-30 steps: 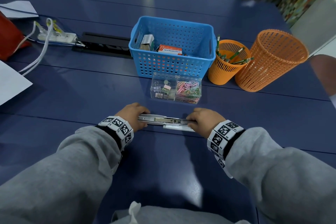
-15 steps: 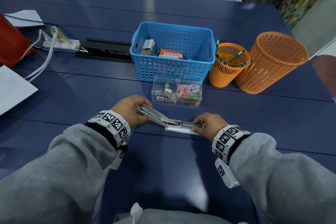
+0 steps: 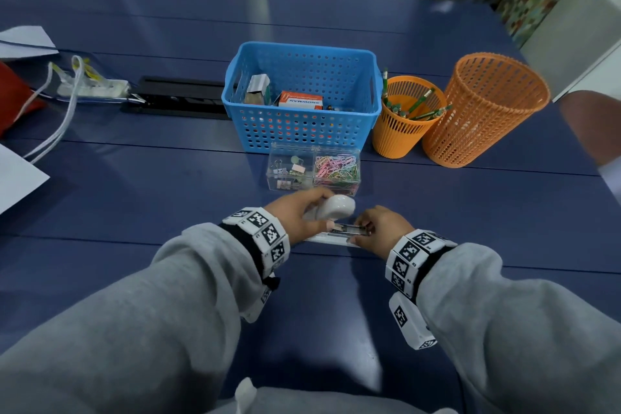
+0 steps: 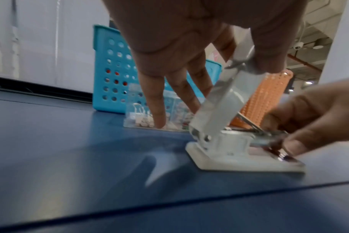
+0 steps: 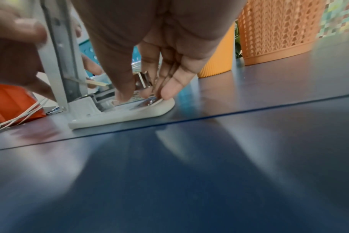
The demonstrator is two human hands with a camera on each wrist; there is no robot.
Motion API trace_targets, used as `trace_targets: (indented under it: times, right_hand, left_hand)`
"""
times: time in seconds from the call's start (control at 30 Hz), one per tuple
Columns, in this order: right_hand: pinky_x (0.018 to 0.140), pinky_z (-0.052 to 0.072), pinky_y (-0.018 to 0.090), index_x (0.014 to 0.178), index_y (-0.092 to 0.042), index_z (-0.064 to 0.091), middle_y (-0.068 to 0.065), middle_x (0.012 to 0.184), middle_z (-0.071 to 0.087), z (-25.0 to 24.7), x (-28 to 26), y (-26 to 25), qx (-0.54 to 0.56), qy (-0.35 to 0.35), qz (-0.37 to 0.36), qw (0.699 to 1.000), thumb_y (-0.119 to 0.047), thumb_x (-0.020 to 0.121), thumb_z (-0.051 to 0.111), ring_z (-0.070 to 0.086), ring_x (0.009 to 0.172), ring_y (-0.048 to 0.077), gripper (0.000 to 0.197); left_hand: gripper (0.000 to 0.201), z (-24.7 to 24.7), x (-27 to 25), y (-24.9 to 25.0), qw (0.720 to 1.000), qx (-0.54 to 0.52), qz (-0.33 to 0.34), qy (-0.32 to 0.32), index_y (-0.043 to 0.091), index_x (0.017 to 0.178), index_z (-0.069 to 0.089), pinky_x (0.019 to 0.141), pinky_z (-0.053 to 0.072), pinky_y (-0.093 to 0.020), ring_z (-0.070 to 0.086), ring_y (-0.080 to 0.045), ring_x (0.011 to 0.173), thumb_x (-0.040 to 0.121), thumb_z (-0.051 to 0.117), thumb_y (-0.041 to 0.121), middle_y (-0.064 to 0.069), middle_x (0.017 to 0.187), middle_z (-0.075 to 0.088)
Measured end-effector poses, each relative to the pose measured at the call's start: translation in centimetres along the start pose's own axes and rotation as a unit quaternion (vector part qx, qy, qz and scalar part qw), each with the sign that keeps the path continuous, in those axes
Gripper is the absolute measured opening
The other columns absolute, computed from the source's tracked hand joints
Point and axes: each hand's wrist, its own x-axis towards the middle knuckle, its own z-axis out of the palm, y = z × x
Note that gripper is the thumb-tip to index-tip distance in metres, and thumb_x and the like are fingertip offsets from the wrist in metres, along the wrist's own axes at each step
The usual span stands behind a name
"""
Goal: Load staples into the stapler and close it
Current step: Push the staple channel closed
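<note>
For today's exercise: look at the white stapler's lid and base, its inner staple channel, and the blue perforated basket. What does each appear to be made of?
White stapler lid and base: probably matte moulded plastic, with rounded edges and no glare.
Inner staple channel: looks like bare metal, thin, silvery and reflective.
Blue perforated basket: likely moulded plastic, uniform colour with regular round holes.

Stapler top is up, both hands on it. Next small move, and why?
Probably swing the stapler top down onto the magazine. The left hand holds it raised, hinged on the base; the right hand pins the magazine's front. Whether staples are seated, I can't tell.
</note>
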Motion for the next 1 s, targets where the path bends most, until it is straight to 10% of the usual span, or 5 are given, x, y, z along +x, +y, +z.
trace_targets:
  times: [0.4, 0.8, 1.0]
  right_hand:
    - [0.089, 0.049, 0.029, 0.112, -0.016, 0.056, -0.001, 0.104, 0.057, 0.4, -0.4, 1.6, 0.103, -0.007, 0.012, 0.995, -0.029, 0.069, 0.079, 0.061, 0.097, 0.02, 0.05]
    - [0.092, 0.046, 0.033, 0.103, -0.022, 0.06, 0.003, 0.103, 0.063, -0.3, -0.9, 2.1, 0.256, -0.046, 0.057, 0.964, -0.058, 0.085, 0.046, 0.062, 0.094, 0.019, 0.043]
    - [0.055, 0.053, 0.023, 0.081, -0.007, 0.06, 0.012, 0.067, 0.06, -1.9, -0.6, 0.3, 0.442, -0.071, 0.07, 0.892, -0.041, 0.09, 0.05, 0.055, 0.054, 0.017, 0.037]
  left_hand:
    - [0.038, 2.4, 1.8, -0.5, 0.975, 0.209, -0.025, -0.077, 0.021, 0.123, 0.051, 0.101, 0.043, -0.042, 0.05, -0.03, 0.116, 0.086, 0.059, 0.025, -0.012, 0.122, 0.054]
    - [0.026, 2.2, 1.0, -0.2, 0.972, 0.233, 0.006, 0.0, 0.011, 0.109, 0.055, 0.091, 0.044, -0.039, 0.051, -0.029, 0.111, 0.086, 0.058, 0.022, -0.012, 0.115, 0.058]
    - [0.027, 1.0, 0.9, 0.6, 0.984, 0.17, 0.019, 0.049, 0.013, 0.106, 0.059, 0.086, 0.042, -0.032, 0.056, -0.027, 0.106, 0.083, 0.064, 0.025, -0.01, 0.113, 0.062]
